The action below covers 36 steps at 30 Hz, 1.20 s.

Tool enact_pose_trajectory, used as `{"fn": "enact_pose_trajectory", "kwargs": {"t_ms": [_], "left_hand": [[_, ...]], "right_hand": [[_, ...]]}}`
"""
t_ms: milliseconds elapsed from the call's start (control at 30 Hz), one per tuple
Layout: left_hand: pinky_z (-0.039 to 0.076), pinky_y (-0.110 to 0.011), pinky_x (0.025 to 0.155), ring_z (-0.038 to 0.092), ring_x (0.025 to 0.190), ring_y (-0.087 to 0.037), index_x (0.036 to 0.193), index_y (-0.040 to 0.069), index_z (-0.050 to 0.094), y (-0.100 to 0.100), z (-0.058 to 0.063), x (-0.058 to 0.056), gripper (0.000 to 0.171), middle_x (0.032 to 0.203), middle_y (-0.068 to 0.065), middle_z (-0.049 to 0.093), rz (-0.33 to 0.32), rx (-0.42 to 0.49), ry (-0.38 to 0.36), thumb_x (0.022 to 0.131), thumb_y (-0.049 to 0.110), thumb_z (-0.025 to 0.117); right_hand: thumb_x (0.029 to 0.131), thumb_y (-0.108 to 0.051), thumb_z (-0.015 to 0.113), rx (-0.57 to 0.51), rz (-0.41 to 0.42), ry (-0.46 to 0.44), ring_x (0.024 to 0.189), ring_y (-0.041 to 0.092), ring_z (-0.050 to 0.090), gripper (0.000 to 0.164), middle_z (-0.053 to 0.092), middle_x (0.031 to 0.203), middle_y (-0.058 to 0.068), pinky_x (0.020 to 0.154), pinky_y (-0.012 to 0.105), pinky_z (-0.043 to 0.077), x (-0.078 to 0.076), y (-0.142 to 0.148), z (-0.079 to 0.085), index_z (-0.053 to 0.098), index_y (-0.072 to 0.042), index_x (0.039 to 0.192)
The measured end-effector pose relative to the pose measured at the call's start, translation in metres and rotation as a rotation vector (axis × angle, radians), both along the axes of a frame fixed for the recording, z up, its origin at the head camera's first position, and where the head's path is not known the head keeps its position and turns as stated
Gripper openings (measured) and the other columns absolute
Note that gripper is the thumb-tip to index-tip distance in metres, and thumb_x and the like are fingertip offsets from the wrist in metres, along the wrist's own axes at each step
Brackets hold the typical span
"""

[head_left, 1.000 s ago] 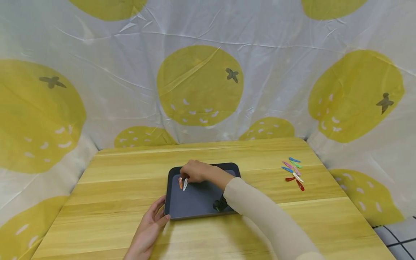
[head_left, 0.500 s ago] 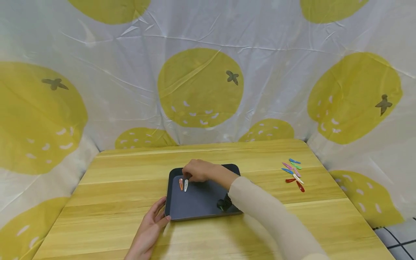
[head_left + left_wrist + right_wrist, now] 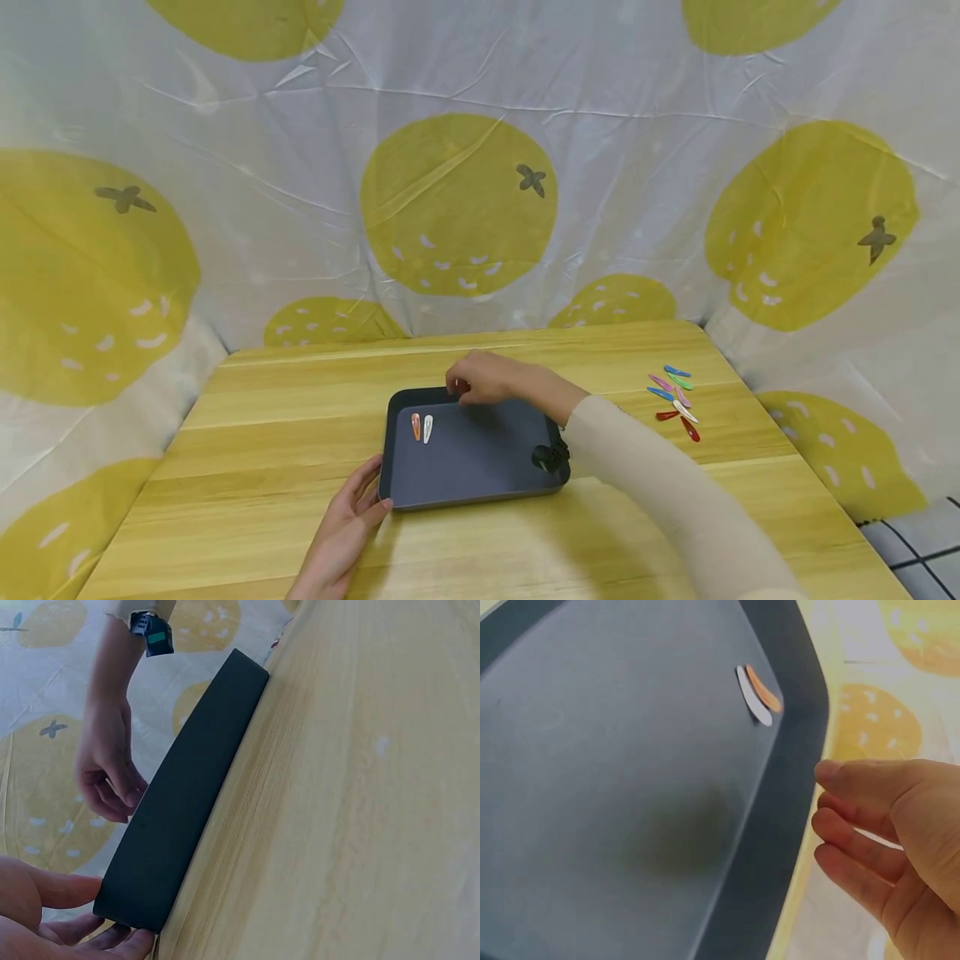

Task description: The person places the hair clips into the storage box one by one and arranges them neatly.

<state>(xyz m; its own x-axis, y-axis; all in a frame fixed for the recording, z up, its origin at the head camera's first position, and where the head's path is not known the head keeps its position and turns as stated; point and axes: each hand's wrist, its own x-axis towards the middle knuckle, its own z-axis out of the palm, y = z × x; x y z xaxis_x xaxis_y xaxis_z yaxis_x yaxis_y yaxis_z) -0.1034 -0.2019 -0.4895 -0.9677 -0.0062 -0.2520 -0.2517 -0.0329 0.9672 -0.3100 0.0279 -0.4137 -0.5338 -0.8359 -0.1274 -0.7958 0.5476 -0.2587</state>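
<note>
A dark grey rectangular tray (image 3: 472,454) lies on the wooden table. My left hand (image 3: 348,517) grips its near left corner, thumb on the front side and fingers along the left side; the left wrist view shows these fingers (image 3: 67,889) at the corner. Inside the tray, an orange snap hair clip (image 3: 416,427) and a white snap hair clip (image 3: 428,429) lie side by side at the left. My right hand (image 3: 483,379) hovers over the tray's far edge with loosely bent fingers. Nothing shows between its fingertips (image 3: 829,771) in the right wrist view.
Several hair clips in blue, green, pink, white and red lie in a loose group on the table's right, among them a red clip (image 3: 690,429). A fruit-printed curtain (image 3: 457,200) hangs behind the table (image 3: 262,433) and along its sides.
My right hand has moved right and slightly up, away from the white hair clip, which now lies fully visible beside the orange one. My left hand stays at the tray's corner.
</note>
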Motion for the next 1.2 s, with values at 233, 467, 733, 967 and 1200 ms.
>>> {"fn": "enact_pose_trajectory", "kwargs": {"t_ms": [233,467,733,967,1200], "left_hand": [[0.028,-0.058,0.118,0.021,0.15,-0.049,0.161,0.0,0.027,0.002,-0.002,0.0,0.07,0.166,-0.025,0.02,-0.008,0.004,0.009,0.097,-0.012,0.053],[0.028,-0.057,0.118,0.02,0.15,-0.048,0.161,0.001,0.028,0.004,-0.001,0.001,0.07,0.166,-0.024,0.02,0.0,0.002,0.004,0.097,-0.012,0.053],[0.029,-0.057,0.118,0.02,0.15,-0.048,0.161,0.001,0.026,0.002,0.0,0.0,0.07,0.167,-0.024,0.019,-0.005,-0.009,-0.008,0.098,-0.012,0.053],[0.027,-0.057,0.118,0.021,0.15,-0.048,0.161,0.001,0.026,0.003,-0.001,0.0,0.069,0.167,-0.024,0.019,-0.011,0.007,0.006,0.098,-0.012,0.052],[0.027,-0.056,0.118,0.021,0.15,-0.047,0.161,0.001,0.027,0.001,0.0,0.001,0.07,0.167,-0.023,0.02,-0.006,0.008,0.006,0.098,-0.012,0.052]], "right_hand": [[0.097,-0.012,0.074,-0.037,-0.014,-0.02,0.094,0.02,0.068,0.021,0.072,0.104,0.004,0.084,0.034,0.055,0.001,0.027,0.012,0.073,-0.007,0.118],[0.098,-0.009,0.073,-0.087,-0.016,-0.055,0.096,0.024,0.07,0.024,0.073,0.111,0.012,0.084,0.035,0.057,-0.001,0.056,0.02,0.071,-0.002,0.121],[0.096,-0.01,0.074,-0.13,-0.062,-0.034,0.092,0.021,0.07,0.024,0.074,0.106,0.01,0.081,0.033,0.057,-0.003,0.086,0.022,0.072,-0.002,0.118],[0.096,-0.011,0.075,-0.153,-0.114,-0.051,0.088,0.018,0.07,0.024,0.073,0.101,0.005,0.078,0.032,0.058,-0.002,0.109,0.018,0.073,0.0,0.118],[0.095,-0.009,0.076,-0.171,-0.14,-0.033,0.085,0.017,0.07,0.021,0.072,0.096,0.001,0.077,0.032,0.058,0.0,0.133,0.017,0.073,0.0,0.114]]}}
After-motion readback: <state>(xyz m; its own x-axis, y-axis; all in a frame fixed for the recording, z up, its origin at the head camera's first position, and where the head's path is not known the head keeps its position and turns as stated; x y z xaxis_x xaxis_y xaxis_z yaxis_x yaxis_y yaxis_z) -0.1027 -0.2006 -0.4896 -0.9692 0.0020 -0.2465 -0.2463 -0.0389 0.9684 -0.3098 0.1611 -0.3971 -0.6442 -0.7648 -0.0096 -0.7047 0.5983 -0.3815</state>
